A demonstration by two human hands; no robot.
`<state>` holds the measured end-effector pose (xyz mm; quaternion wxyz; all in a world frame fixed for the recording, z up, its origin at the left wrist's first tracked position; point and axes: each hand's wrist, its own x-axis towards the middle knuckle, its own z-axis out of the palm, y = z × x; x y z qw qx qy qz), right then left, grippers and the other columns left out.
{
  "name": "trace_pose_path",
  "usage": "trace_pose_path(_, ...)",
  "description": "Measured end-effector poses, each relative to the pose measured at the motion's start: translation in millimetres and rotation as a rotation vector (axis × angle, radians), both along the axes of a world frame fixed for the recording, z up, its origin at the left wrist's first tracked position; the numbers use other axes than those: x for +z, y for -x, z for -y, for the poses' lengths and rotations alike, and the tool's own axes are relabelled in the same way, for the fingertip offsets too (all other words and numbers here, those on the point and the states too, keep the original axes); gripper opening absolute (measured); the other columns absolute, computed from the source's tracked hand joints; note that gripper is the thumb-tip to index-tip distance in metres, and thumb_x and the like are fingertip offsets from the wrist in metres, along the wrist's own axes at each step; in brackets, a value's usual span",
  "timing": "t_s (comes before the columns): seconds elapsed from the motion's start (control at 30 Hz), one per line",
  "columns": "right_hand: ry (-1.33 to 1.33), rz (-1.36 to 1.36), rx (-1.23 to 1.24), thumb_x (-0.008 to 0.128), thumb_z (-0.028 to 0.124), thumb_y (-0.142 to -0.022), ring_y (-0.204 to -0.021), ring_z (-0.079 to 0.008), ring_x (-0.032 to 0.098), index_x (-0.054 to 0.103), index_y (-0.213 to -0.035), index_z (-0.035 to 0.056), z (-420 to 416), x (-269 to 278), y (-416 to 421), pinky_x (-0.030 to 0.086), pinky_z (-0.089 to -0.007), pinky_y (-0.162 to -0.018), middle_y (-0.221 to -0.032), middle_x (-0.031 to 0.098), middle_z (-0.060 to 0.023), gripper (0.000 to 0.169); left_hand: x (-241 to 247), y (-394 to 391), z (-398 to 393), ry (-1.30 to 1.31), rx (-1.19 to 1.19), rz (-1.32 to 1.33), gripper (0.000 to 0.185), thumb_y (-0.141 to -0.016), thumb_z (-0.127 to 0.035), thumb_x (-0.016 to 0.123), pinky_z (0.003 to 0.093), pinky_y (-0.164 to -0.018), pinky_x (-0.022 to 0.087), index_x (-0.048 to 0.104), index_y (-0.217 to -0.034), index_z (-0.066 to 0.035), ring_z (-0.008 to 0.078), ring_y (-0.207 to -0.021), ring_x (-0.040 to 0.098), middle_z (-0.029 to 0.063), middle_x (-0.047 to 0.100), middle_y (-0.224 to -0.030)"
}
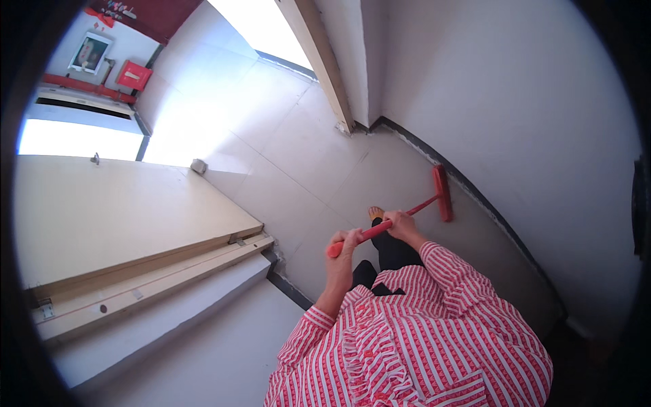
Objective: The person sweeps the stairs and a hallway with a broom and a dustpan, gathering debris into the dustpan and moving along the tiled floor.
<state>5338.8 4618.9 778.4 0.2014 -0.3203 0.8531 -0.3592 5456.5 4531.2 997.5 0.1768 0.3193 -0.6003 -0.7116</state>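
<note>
A red push broom slants away from me, and both my hands are closed around its handle (375, 231). My left hand (344, 245) grips the top end, close to my body. Further down the handle, my right hand (400, 224) holds on nearer the broom head. The long red broom head (442, 194) is at the floor beside the dark skirting (470, 188) on my right; its bristles are mostly hidden from above. Just beyond my right hand, my foot in a yellowish sandal (376, 212) stands on the tiled floor (300, 188).
To my left a cream door (117, 213) stands open, with a greyish block (199, 166) at its far corner. Ahead is a wooden door frame post (325, 66). A pale wall (498, 91) curves along my right. A red box (134, 75) hangs in the bright passage.
</note>
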Motion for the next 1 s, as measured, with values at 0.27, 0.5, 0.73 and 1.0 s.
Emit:
trace_pose_path(0.27,-0.001,0.084,0.38,0.061,0.018,-0.076,-0.089,-0.034,0.063,0.063,-0.086,0.0132,157,86,43,0.05,-0.0478,-0.072,-0.086,0.066,-0.012,0.012,84,24,97,0.158,0.318,-0.021,0.019,-0.093,-0.013,0.056,0.0372,-0.096,0.041,0.052,-0.076,-0.006,0.0215,-0.097,0.059,0.0046,0.059,-0.08)
trace_pose_path(0.5,0.108,0.147,0.674,0.06,0.017,-0.075,-0.095,-0.0323,0.062,0.063,-0.088,0.0117,283,134,72,0.049,-0.046,-0.076,-0.093,0.065,-0.0117,0.014,151,67,128,0.411,0.425,0.06,0.018,-0.093,-0.012,0.056,0.0344,-0.098,0.039,0.053,-0.077,-0.006,0.0208,-0.1,0.058,0.0049,0.059,-0.083)
trace_pose_path(0.73,0.394,0.127,0.654,0.056,0.01,-0.078,-0.095,-0.0337,0.06,0.063,-0.084,0.0085,325,162,89,0.05,-0.0454,-0.075,-0.092,0.064,-0.0142,0.009,172,105,132,0.606,0.379,0.18,0.017,-0.091,-0.012,0.059,0.0331,-0.092,0.04,0.055,-0.078,-0.004,0.0191,-0.096,0.058,0.0051,0.06,-0.083)
trace_pose_path(1.0,0.414,0.183,0.506,0.064,0.014,-0.073,-0.092,-0.0339,0.058,0.06,-0.078,0.0075,322,229,74,0.048,-0.0461,-0.078,-0.087,0.062,-0.0135,0.01,233,80,199,0.549,0.415,-0.323,0.034,-0.092,-0.024,0.055,0.0429,-0.087,0.045,0.037,-0.066,-0.012,0.0157,-0.065,0.049,0.0005,0.043,-0.06)
